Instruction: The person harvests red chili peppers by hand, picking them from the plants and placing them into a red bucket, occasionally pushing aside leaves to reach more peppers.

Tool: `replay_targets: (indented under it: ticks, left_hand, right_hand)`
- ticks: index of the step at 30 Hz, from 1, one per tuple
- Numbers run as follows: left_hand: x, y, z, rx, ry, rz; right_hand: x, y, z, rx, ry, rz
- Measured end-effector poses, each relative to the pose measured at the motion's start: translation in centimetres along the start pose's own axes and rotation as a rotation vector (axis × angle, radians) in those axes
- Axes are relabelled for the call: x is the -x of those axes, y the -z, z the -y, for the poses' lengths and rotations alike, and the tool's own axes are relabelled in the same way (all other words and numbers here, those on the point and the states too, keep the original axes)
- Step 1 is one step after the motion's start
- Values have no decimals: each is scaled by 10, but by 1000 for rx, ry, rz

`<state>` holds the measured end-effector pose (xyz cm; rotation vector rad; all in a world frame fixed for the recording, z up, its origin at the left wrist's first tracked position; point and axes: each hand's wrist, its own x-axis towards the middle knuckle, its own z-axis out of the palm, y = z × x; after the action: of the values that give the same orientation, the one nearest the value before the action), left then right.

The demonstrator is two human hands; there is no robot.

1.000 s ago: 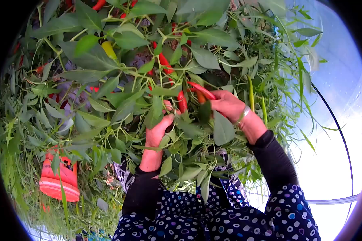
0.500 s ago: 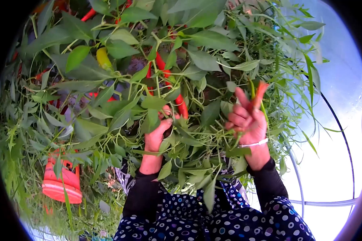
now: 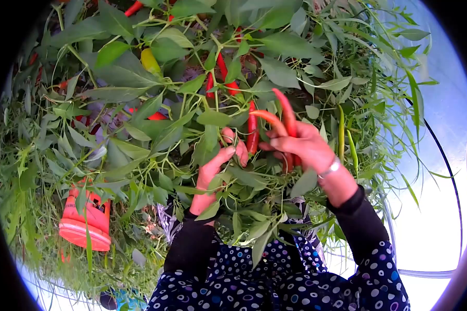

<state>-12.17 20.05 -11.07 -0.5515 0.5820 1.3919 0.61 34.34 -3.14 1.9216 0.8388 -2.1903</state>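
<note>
My right hand (image 3: 311, 147) is closed around red chili peppers (image 3: 287, 111), two of which stick out past the fingers. Just left of it, another red chili pepper (image 3: 252, 128) hangs on the plant. Close beside that hanging pepper is my left hand (image 3: 218, 167), among the leaves. Its fingers are half curled and apart, with nothing visible between them; leaves cover part of the palm. Farther up, more red chilies (image 3: 225, 75) and a yellow-green one (image 3: 150, 62) hang between the stems.
Dense pepper foliage (image 3: 124, 93) surrounds both hands. A red plastic bucket (image 3: 85, 220) lies tipped in the growth at lower left. Green chilies (image 3: 341, 133) hang right of my right hand. A dark hose or cable (image 3: 441, 155) curves along the bright sheeting at right.
My right hand has moved left toward the hanging red pepper and turned, so the held chilies now point up. My left hand has shifted slightly right in view, along with the plants.
</note>
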Motion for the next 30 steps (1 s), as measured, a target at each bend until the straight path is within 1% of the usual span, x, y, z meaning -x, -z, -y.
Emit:
replay_targets:
  ticks: [1,2,3,5,6,7,9,11,12,13,14,15,16,17,18,19,20,22,23,24,25,26,27,29,30]
  left_hand:
    - [2,-2,-1,-63,3,-36]
    - [2,-1,-2,-58,-1,-19]
    - [2,-1,-3,-57,-7,-20]
    - [2,-2,-3,13,8,45]
    - [3,-6,-5,-4,16,25]
    - [4,-7,-5,-3,15,29]
    - [4,-7,-6,80,-29,48]
    - [3,-6,-7,138,-20,84]
    - [3,-5,-6,106,-3,72]
    - [4,-2,-4,74,11,52]
    - [4,4,-1,24,59,14]
    - [3,6,2,-43,23,-17]
    - [3,8,2,-140,8,-51]
    - [1,12,3,-232,1,-78]
    - [-3,17,6,-265,-18,-26]
    - [-6,21,6,-294,-34,32]
    - [-4,5,-6,-197,8,9]
    - [-5,8,-7,-185,11,18]
    - [-5,8,-5,-177,31,31]
    - [-3,8,-3,-165,-6,25]
    - [-1,4,-4,-155,5,35]
    - [1,2,-6,-133,22,-3]
    - [3,2,-8,-111,40,-43]
    - [3,8,-9,-184,29,-67]
    - [2,10,-9,-233,29,-44]
  right_hand:
    - [-7,-1,-6,0,-92,10]
    - [-10,-2,-9,3,-182,21]
    - [-11,-4,-10,7,-182,25]
    - [-5,-17,-4,107,-93,-39]
    - [4,-25,7,78,-158,16]
    - [0,-31,-9,65,48,-17]
    - [-4,-28,-12,-36,-31,30]
    - [4,-31,-3,-165,-65,-82]
    - [3,-20,-14,-203,-30,-55]
    - [7,-17,-17,-342,-3,-69]
    - [12,-13,-20,-334,1,-46]
    - [13,-13,-21,-329,2,-3]
    - [12,-19,-17,-201,-29,-18]
    - [10,-28,-14,-176,23,-19]
    - [3,-30,-19,-178,67,-17]
    - [-5,-28,-26,-177,114,-21]
    - [-11,-26,-31,-169,115,-6]
    - [-19,-25,-32,236,193,-174]
    - [-20,-29,-29,240,192,-179]
    - [-19,-34,-26,169,225,-171]
    - [-19,-41,-20,100,259,-166]
    - [-20,-45,-16,97,195,-124]
    - [-27,-50,-24,-73,391,-20]
    - [-37,-41,-31,367,440,-128]
    - [-31,-34,-33,269,302,-121]
